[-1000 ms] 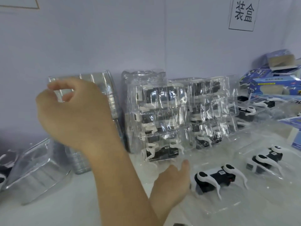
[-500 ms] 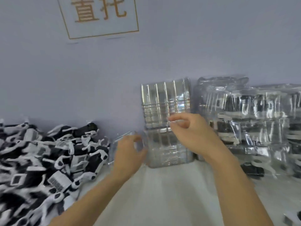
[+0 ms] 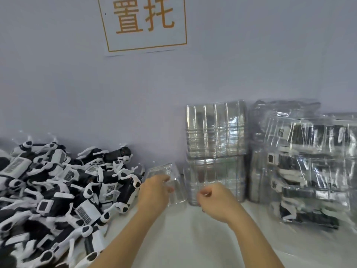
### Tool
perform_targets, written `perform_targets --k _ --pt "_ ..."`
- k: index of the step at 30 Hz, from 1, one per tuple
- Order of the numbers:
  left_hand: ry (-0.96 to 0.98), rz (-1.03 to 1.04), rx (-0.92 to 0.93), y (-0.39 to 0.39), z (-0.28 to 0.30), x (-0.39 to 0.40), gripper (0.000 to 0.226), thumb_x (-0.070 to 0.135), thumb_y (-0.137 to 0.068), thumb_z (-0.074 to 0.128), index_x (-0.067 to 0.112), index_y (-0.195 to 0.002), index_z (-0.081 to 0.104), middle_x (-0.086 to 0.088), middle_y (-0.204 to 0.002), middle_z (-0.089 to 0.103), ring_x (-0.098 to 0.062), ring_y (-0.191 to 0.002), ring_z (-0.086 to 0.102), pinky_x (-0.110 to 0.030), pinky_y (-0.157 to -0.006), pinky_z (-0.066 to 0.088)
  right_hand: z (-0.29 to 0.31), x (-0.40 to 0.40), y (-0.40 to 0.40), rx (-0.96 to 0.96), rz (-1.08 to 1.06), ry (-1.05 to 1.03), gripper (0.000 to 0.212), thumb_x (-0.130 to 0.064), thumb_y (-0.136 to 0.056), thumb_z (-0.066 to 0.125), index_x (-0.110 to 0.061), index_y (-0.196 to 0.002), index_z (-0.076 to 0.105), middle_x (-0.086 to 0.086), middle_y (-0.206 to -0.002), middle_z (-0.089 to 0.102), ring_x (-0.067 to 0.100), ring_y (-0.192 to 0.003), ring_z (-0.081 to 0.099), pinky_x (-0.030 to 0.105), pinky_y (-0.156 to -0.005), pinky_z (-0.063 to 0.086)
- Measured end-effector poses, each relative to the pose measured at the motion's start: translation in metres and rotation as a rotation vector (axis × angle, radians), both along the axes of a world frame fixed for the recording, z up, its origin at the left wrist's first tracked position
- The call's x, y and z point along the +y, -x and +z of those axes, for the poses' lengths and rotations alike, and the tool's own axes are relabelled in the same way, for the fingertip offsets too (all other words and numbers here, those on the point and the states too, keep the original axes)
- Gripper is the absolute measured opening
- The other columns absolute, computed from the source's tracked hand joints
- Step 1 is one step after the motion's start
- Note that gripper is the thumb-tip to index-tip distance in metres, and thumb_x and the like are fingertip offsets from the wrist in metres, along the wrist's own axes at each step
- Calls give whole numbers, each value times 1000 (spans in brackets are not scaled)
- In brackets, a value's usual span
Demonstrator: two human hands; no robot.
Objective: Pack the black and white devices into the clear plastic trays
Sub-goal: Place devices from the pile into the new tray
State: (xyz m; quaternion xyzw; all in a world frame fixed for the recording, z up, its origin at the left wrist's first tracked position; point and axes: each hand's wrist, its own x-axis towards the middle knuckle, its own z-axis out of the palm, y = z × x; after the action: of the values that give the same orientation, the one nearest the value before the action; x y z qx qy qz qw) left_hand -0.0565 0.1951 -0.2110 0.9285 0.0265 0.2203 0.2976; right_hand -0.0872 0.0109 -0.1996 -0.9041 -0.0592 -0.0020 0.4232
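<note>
Trays (image 3: 215,130) first: my left hand (image 3: 154,192) grips one clear tray (image 3: 173,187), right hand (image 3: 214,200) curled beside it, grip unclear; next I seat a device (image 3: 108,188)

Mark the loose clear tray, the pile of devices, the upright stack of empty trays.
loose clear tray (image 3: 174,187), head view, its clear wall beside the left hand.
pile of devices (image 3: 58,190), head view, middle of the heap.
stack of empty trays (image 3: 215,130), head view, ribbed upper face.
</note>
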Motion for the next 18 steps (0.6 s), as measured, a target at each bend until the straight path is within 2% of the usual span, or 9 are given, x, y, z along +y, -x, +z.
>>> perform_targets --k 2,5,8,9,11,14,16,18 --pt "-52 -24 -7 4 2 2 33 4 -90 62 17 -119 71 1 -101 77 -22 -107 68 -37 -92 51 -10 9 -3 5 19 -18 31 -23 -94 53 3 -85 67 7 -72 63 20 -64 57 30 -59 43" --pt "-81 -67 4 9 6 10 30 2 -89 59 18 -110 73 4 -92 78 -17 -99 70 -31 -83 52 -24 21 -3 44 48 -65 35 -27 -95 54 3 -81 66 4 -72 62 18 -67 62 28 -63 47" --pt "10 -100 -3 10 15 20 17 5 -86 68 21 -85 72 -1 -80 75 -6 -64 59 -22 -62 42 -34 31 -1 63 47 -91 29 -31 -96 56 -12 -77 68 -4 -76 65 14 -68 63 21 -63 47" --pt "83 -101 -14 10 19 23 15 6 -85 71 19 -80 72 -1 -74 71 -9 -59 53 -23 -60 40 -35 34 -1 48 44 -121 27 -33 -96 57 -16 -78 68 -7 -75 64 9 -66 60 18 -61 45" --pt "302 -98 -43 13 26 29 14 7 -85 71 16 -76 74 -2 -68 67 -16 -60 54 -28 -61 43 -32 39 2 12 52 -248 25 -34 -96 59 -17 -85 72 -10 -76 66 3 -69 61 15 -65 45" --pt "650 -72 -95 22 31 32 17 15 -92 70 20 -77 75 -6 -70 72 -19 -64 65 -36 -64 52 -23 49 8 -72 91 -458 18 -35 -96 64 -23 -107 72 -14 -102 72 -3 -91 65 18 -83 53" --pt "786 -24 -135 30 27 28 13 21 -92 71 23 -79 74 2 -69 71 -14 -66 65 -29 -62 49 -16 55 11 -140 110 -572 19 -32 -94 67 -24 -111 72 -14 -105 73 -4 -95 66 22 -87 55" --pt "906 9 -149 37 19 20 7 23 -91 71 20 -85 73 7 -67 71 -6 -63 67 -28 -63 45 -12 60 14 -189 100 -665 12 -25 -93 70 -27 -104 74 -13 -97 76 -3 -92 68 20 -84 55"
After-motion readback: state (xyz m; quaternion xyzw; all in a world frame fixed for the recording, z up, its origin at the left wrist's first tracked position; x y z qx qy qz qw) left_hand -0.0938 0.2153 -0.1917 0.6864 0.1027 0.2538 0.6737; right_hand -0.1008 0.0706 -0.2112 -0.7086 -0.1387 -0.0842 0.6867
